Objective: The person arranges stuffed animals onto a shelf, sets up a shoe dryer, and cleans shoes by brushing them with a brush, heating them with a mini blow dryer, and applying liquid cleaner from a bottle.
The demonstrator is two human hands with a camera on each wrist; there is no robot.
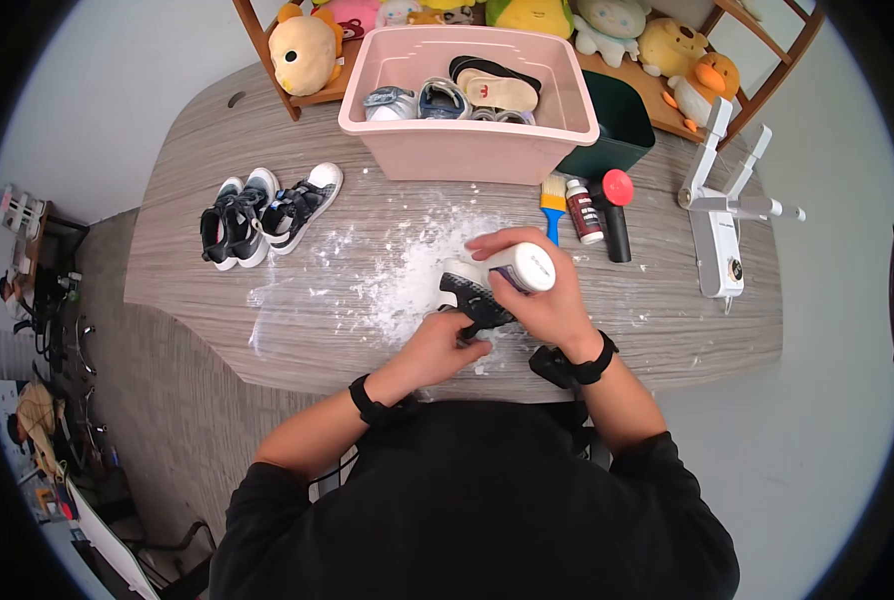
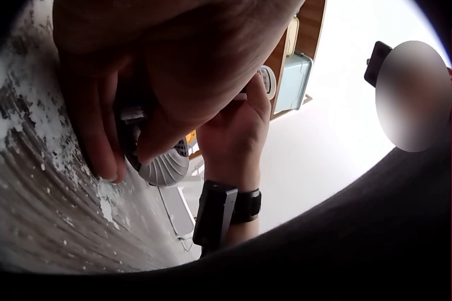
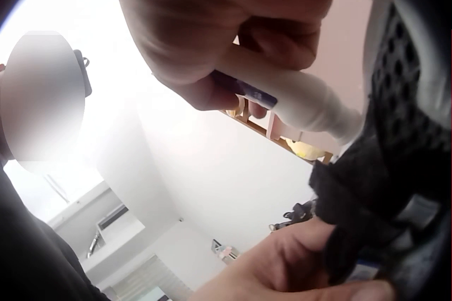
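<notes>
My left hand grips a small black-and-white shoe by its dark rear part, low over the front middle of the table. In my right hand is a white squeeze bottle with a purple label, its flat base turned up towards the head camera. The right wrist view shows the bottle's narrow tip pointing down at the pale edge of the shoe, right beside its black mesh. From the left wrist side, the shoe's ribbed white toe shows beyond the fingers; the rest is mostly hidden.
White crumbly residue covers the table around the shoe. Several similar shoes stand left. Behind are a pink bin holding footwear and a dark green bin. A brush, brown bottle, black-and-red tool and white stand are right.
</notes>
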